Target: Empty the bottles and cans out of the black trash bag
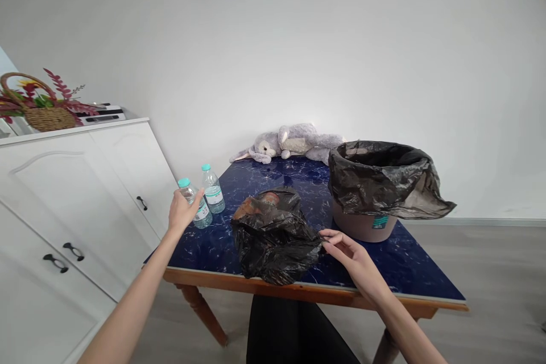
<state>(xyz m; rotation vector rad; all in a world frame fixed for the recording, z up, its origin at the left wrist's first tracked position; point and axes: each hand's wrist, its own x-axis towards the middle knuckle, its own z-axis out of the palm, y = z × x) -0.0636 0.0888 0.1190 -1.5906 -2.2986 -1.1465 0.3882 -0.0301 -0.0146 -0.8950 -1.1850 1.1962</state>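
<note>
My left hand [184, 211] is wrapped round the upper part of a clear water bottle [202, 217] with a turquoise cap. Just behind it stands a second water bottle [214, 196], upright on the blue marbled table [239, 182]. With thumb and fingers, my right hand [346, 249] pinches the right edge of a crumpled black plastic bag [281, 244] near the table's front edge. Brownish-orange contents [260, 205], whose kind I cannot make out, show at the bag's top.
A bin [356, 222] lined with a black bag [375, 182] stands at the table's right. A grey plush rabbit [294, 141] lies along the back by the wall. White cabinets [77, 193] flank the left side, topped by a flower basket [49, 118]. A black seat [290, 330] is below the front edge.
</note>
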